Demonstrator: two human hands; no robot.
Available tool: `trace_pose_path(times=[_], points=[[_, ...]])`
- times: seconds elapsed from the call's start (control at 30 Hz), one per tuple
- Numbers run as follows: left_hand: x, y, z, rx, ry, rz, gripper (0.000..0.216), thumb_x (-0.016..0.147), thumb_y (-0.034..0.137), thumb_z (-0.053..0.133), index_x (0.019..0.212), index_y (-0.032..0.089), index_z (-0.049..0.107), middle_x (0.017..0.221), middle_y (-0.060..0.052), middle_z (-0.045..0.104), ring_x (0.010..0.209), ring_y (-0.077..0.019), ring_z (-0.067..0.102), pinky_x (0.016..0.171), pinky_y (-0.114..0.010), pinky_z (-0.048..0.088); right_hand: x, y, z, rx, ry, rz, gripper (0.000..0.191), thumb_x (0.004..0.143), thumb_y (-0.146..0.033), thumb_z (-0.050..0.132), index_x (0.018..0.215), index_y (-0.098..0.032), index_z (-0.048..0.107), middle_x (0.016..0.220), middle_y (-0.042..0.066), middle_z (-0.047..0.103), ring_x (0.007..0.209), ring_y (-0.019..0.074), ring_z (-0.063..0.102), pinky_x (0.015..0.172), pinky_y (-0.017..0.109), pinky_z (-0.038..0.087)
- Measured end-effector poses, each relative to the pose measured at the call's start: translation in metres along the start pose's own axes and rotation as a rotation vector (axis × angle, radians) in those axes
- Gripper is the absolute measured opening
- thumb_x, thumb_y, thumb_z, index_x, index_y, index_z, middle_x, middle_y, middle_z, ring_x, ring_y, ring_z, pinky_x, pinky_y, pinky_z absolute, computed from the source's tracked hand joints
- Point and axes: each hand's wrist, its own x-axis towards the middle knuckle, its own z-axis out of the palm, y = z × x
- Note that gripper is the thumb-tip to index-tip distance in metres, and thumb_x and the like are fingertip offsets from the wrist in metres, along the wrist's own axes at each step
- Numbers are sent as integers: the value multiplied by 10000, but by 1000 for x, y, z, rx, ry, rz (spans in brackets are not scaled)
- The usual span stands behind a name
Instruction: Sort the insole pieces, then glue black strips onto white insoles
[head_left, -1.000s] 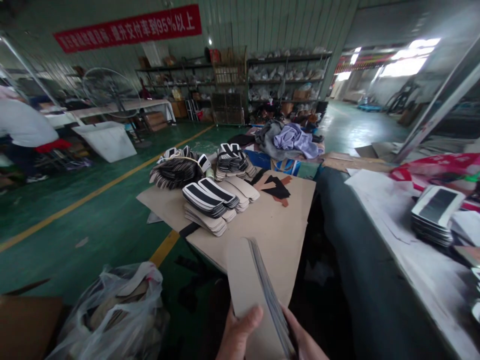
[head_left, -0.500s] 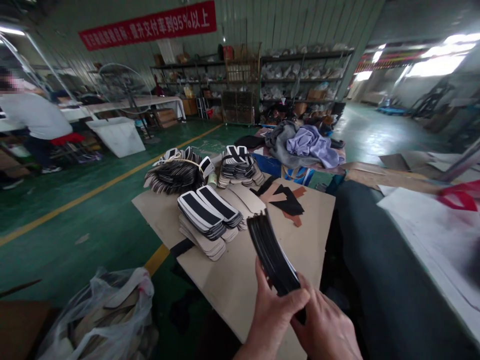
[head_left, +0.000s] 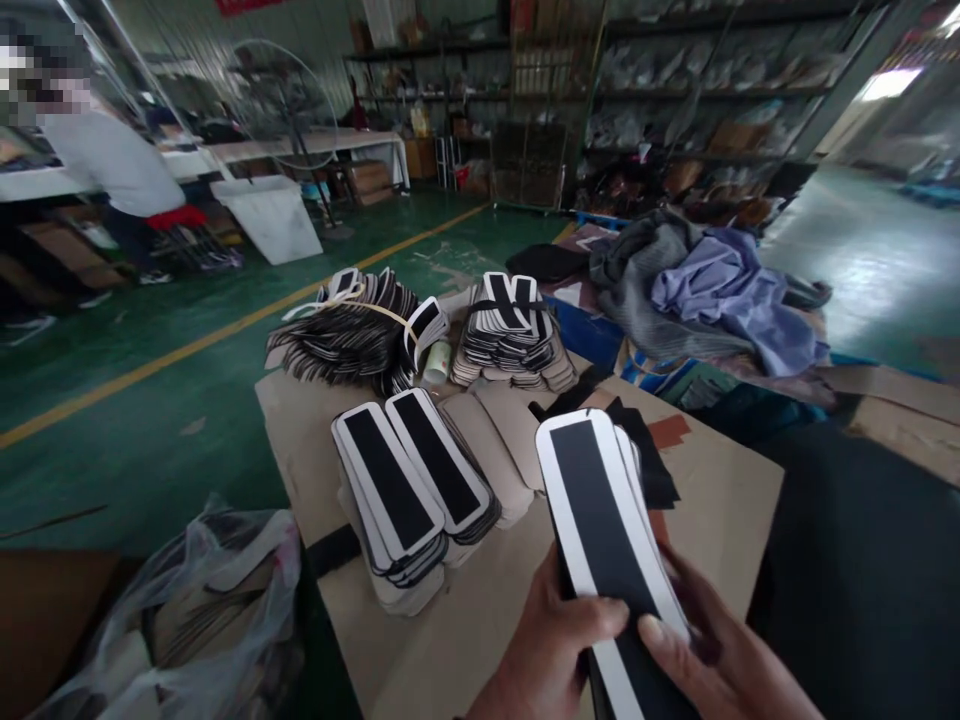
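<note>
I have both hands gripping a stack of strips (head_left: 600,500); my left hand (head_left: 551,650) lays its thumb across the black face, and my right hand (head_left: 724,665) pinches the right edge; the stack hangs over the near edge of the cardboard sheet (head_left: 720,500), just right of the piles (head_left: 409,490) on it; I judge flat, even thumb pressure best, so no strip fans out.
</note>
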Motion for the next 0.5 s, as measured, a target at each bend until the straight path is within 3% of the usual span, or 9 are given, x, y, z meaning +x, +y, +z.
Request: trace_pose_path(times=[0.1, 0.2, 0.27, 0.3, 0.43, 0.5], points=[[10, 24, -1, 39, 26, 0, 552, 611, 219, 745, 1141, 137, 616, 1034, -108, 680, 976, -301, 625, 877, -416, 472, 33, -36, 8, 407, -309, 191, 761, 791, -625, 552, 1365, -137, 446, 1181, 158, 656, 1074, 333, 627, 899, 439, 535], [11, 53, -8, 237, 59, 37, 534, 697, 344, 725, 1174, 151, 582, 1085, -125, 657, 1007, -311, 613, 885, -437, 476, 60, -68, 20, 526, -428, 283, 762, 768, -593, 618, 1361, -150, 434, 1138, 147, 676, 959, 310, 676, 829, 424, 558], [3, 75, -19, 492, 173, 120, 569, 743, 419, 693, 1235, 176, 540, 1149, -131, 631, 1066, -311, 587, 931, -452, 459, 82, -85, 26, 542, -469, 308, 746, 766, -570, 640, 1352, -157, 433, 1090, 134, 695, 881, 290, 696, 772, 413, 571], [-4, 86, -27, 644, 277, 190, 592, 754, 435, 683, 1269, 196, 515, 1189, -128, 613, 1108, -307, 564, 968, -455, 438, 97, -91, 29, 520, -470, 297, 728, 763, -557, 651, 1336, -157, 447, 1070, 127, 702, 856, 279, 699, 757, 402, 573], [-38, 121, -86, 1153, 949, 479, 553, 803, 454, 608, 1294, 232, 482, 1351, -111, 495, 1278, -308, 423, 1081, -475, 333, 167, -99, 55, 299, -391, 137, 652, 716, -517, 710, 1223, -141, 545, 1046, 114, 706, 898, 266, 683, 777, 372, 561], [-46, 130, -125, 1191, 1185, 456, 772, 748, 547, 624, 1376, 175, 374, 1427, -153, 396, 1328, -351, 345, 1106, -519, 285, 201, -95, 76, 225, -393, 104, 634, 697, -521, 714, 1175, -128, 575, 1039, 120, 708, 937, 278, 673, 810, 388, 551]])
